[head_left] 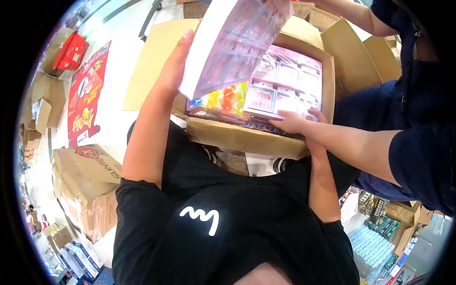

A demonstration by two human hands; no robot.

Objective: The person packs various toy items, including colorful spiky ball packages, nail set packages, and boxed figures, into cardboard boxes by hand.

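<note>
My left hand point(176, 64) grips the edge of a pink-and-white package point(237, 47) with a clear plastic front, tilted up over an open cardboard carton point(247, 137). Inside the carton lies another pink package point(289, 78) with rows of small windowed compartments. Beside it is a clear-wrapped pack point(223, 99) with yellow, orange and blue contents. My right hand point(319, 115) is at the carton's near right side, mostly hidden under a co-worker's forearm; only some fingers show, and their grip cannot be made out. The co-worker's hand point(290, 122) touches the lower edge of the pink package.
A co-worker in a navy sleeve point(420, 164) stands close on the right. Open carton flaps point(354, 54) spread behind. At left are a taped carton point(88, 185), a red poster point(88, 95) and a red basket point(71, 51). Stacked boxed goods point(373, 249) are at lower right.
</note>
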